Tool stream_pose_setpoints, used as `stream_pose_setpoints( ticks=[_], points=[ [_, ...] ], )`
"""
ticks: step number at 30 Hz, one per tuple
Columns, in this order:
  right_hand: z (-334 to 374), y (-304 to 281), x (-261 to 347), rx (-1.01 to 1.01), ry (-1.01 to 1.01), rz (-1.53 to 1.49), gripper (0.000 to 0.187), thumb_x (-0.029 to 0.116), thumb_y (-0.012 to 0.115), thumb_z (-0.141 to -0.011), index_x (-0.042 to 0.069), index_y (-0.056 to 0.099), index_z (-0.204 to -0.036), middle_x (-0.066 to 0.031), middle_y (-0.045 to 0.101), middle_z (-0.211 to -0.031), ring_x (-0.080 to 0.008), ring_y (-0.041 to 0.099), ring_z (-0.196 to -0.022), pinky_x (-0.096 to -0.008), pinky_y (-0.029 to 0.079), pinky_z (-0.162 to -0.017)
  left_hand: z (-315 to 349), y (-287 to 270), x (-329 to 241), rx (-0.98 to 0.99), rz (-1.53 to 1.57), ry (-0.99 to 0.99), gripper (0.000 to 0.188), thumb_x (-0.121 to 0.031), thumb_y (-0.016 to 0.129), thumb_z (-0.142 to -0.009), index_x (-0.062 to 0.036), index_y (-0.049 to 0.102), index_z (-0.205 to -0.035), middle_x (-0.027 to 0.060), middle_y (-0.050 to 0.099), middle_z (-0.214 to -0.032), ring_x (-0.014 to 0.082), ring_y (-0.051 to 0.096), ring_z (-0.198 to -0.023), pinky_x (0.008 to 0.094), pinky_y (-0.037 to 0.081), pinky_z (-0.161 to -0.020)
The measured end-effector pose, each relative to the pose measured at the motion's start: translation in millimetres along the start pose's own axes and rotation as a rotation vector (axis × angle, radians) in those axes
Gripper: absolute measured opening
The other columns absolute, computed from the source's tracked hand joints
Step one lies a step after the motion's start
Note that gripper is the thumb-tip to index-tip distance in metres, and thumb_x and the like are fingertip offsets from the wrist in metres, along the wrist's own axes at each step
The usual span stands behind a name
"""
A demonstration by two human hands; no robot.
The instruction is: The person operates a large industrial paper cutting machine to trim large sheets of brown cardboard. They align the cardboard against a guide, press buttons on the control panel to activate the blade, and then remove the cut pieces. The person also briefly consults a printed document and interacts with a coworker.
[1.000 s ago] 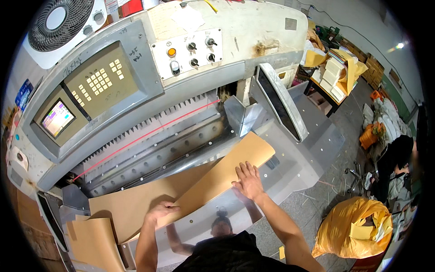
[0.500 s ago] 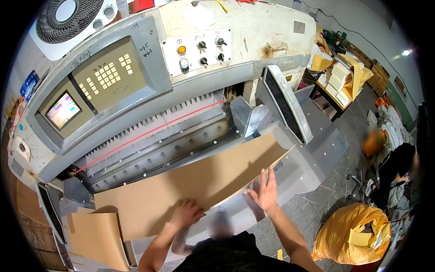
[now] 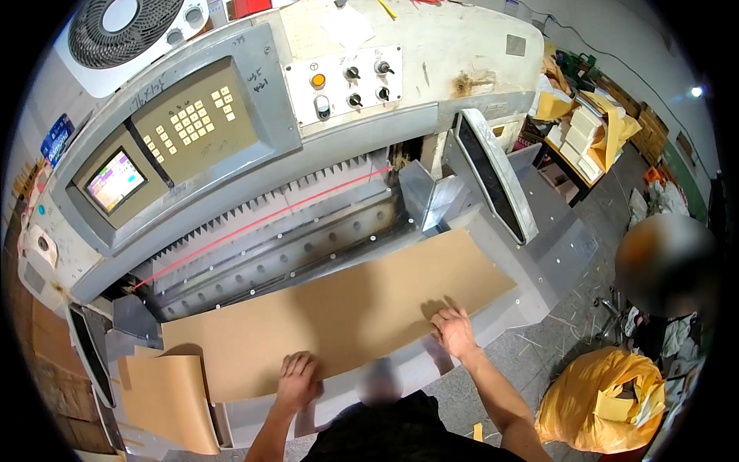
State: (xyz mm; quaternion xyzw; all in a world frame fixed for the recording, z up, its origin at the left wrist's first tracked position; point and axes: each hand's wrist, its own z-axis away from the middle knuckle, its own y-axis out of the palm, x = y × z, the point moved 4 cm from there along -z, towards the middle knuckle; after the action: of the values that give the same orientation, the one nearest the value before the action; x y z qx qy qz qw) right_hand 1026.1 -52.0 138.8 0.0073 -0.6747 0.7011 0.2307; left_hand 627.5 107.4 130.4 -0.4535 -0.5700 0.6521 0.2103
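Observation:
A long sheet of brown kraft paper (image 3: 331, 308) lies flat across the metal table of a paper-cutting machine. On its near edge, left of the middle, my left hand (image 3: 298, 379) rests with the fingers laid over the paper and the thumb out of sight. My right hand (image 3: 454, 333) touches the same edge farther right, its fingers slightly bent and spread on the sheet. Neither hand visibly lifts the paper. A folded or curled brown sheet (image 3: 165, 400) lies at the left end, next to the long one.
Behind the paper is the cutter opening with a red light line (image 3: 269, 223). Side guards (image 3: 493, 177) flank the table. The control panel (image 3: 188, 127) and a fan (image 3: 127, 31) are above. A yellow sack (image 3: 600, 408) stands on the floor at right, beyond it a stool base.
The sheet's raised right part has come down flat. My right hand has gone from beside the edge onto the paper; my left hand has shifted slightly left and nearer. The view has tilted a little.

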Motion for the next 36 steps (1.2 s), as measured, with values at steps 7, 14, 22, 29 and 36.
stream_pose_setpoints(
  ticks=[7,14,22,29,36],
  points=[
    [15,23,20,-0.137,-0.159,-0.052,0.064,0.017,0.073,-0.076,0.005,0.057,-0.137,-0.0171,0.053,-0.144,-0.0343,0.047,-0.14,-0.0509,0.036,-0.119,71,-3,34,-0.137,0.07,-0.244,0.056,-0.018,0.064,-0.08,-0.0099,0.062,-0.135,0.0162,0.054,-0.15,0.0426,0.045,-0.142,0.0619,0.027,-0.121],
    [7,36,31,-0.168,-0.135,-0.117,0.062,0.015,0.072,-0.075,0.006,0.058,-0.135,-0.0193,0.052,-0.145,-0.0375,0.048,-0.138,-0.0548,0.037,-0.118,77,-7,39,-0.23,0.135,-0.314,0.05,-0.014,0.06,-0.082,-0.0095,0.063,-0.131,0.0175,0.057,-0.147,0.0458,0.046,-0.141,0.0638,0.025,-0.121],
    [10,42,27,-0.189,-0.115,-0.196,0.061,0.014,0.07,-0.077,0.006,0.057,-0.137,-0.0184,0.05,-0.148,-0.0361,0.044,-0.143,-0.0562,0.031,-0.121,77,-2,43,-0.29,0.121,-0.31,0.049,-0.007,0.059,-0.079,-0.0101,0.065,-0.127,0.0146,0.06,-0.144,0.0429,0.047,-0.14,0.0615,0.026,-0.121],
    [12,43,27,-0.193,-0.107,-0.217,0.061,0.013,0.069,-0.077,0.006,0.056,-0.137,-0.0183,0.05,-0.148,-0.0358,0.042,-0.144,-0.0564,0.03,-0.122,76,-1,41,-0.306,0.13,-0.327,0.049,-0.006,0.059,-0.077,-0.0089,0.066,-0.125,0.0155,0.061,-0.142,0.0437,0.047,-0.14,0.0624,0.026,-0.121],
    [13,42,27,-0.179,-0.097,-0.221,0.061,0.012,0.069,-0.078,0.006,0.056,-0.138,-0.0179,0.05,-0.149,-0.0357,0.042,-0.144,-0.0559,0.029,-0.123,77,3,45,-0.316,0.114,-0.318,0.05,-0.005,0.059,-0.076,-0.0088,0.067,-0.125,0.0154,0.061,-0.142,0.0432,0.047,-0.139,0.0617,0.027,-0.121]
  ],
)
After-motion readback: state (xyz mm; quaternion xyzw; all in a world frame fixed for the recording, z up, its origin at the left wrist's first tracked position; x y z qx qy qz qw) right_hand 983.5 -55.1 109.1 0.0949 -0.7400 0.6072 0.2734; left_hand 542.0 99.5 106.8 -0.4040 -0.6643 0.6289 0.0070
